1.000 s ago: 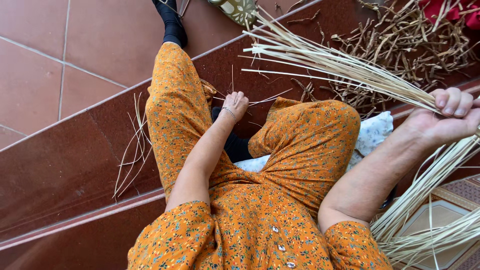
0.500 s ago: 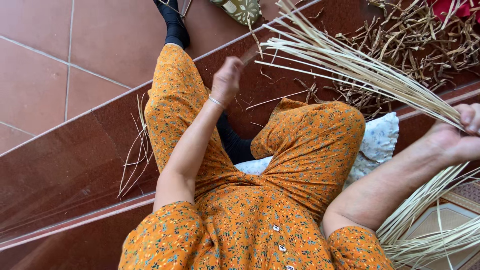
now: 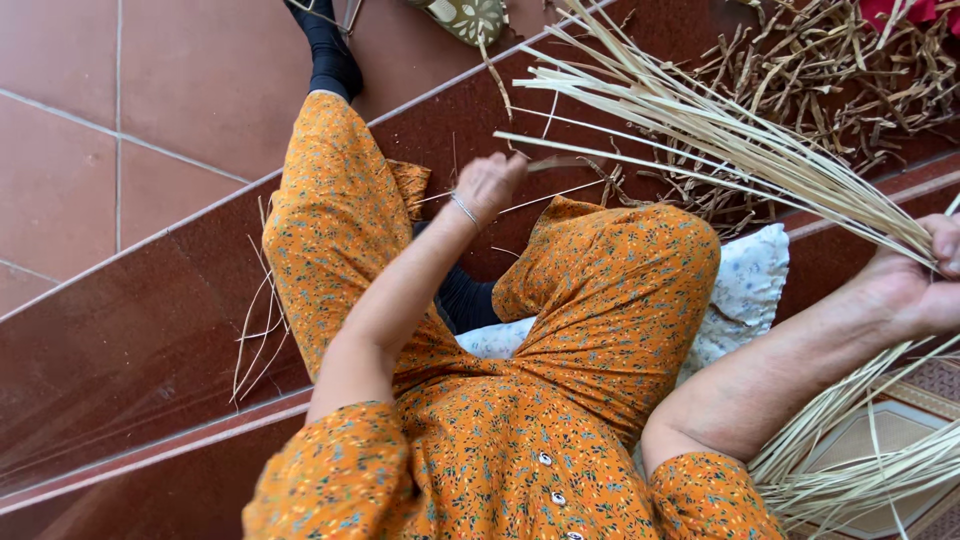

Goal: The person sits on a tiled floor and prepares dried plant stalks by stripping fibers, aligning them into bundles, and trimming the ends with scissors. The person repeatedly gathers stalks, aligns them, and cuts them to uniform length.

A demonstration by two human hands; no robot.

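Straw strips (image 3: 740, 140) fan out from my right hand (image 3: 915, 285), whose fingers are closed round the bundle's middle at the frame's right edge — the free ends spread over the dark red step (image 3: 130, 340) and my orange-skirted knee (image 3: 620, 270). My left hand (image 3: 490, 185) reaches toward the tips, fingers curled (whether they pinch one strand I cannot tell). I judge the strips light, springy, brittle at the ends — best gripped mid-length, where they bunch.

an orange dress (image 3: 560, 440) with tiny flowers and buttons, black socks (image 3: 325, 45), a thin bracelet (image 3: 464, 210).
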